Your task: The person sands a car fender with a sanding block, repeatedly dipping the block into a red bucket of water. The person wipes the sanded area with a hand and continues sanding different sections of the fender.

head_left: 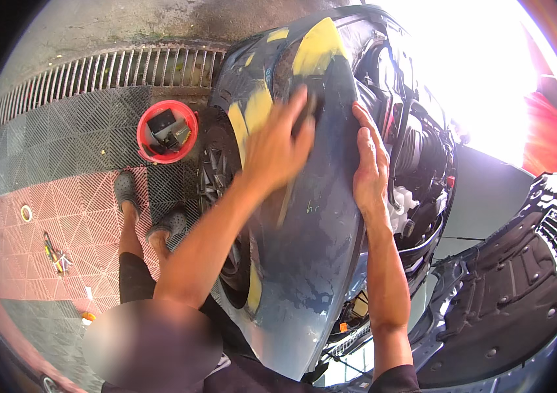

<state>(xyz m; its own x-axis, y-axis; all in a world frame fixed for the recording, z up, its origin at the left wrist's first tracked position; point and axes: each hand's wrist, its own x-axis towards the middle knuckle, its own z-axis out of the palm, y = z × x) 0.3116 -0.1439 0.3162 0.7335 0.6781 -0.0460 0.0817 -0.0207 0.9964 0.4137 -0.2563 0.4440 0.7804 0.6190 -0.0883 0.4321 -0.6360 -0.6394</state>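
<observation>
A blue-grey car fender point(314, 249) with yellow filler patches point(318, 46) fills the middle of the head view. My left hand point(278, 147), blurred by motion, grips a dark block point(309, 105) against the fender's surface, beside a yellow patch. My right hand point(370, 160) lies along the fender's edge next to the engine bay point(409, 157), its fingers stretched out and resting on the metal. Below the fender's left side, the wheel point(216, 180) shows partly behind my left forearm.
A red bucket point(193, 131) holding dark pieces stands by my feet on grey and pink floor tiles point(62, 203). A tape roll point(26, 213) and small tools point(56, 252) lie there. A metal drain grate point(115, 65) runs behind. A raised bonnet point(507, 288) is at right.
</observation>
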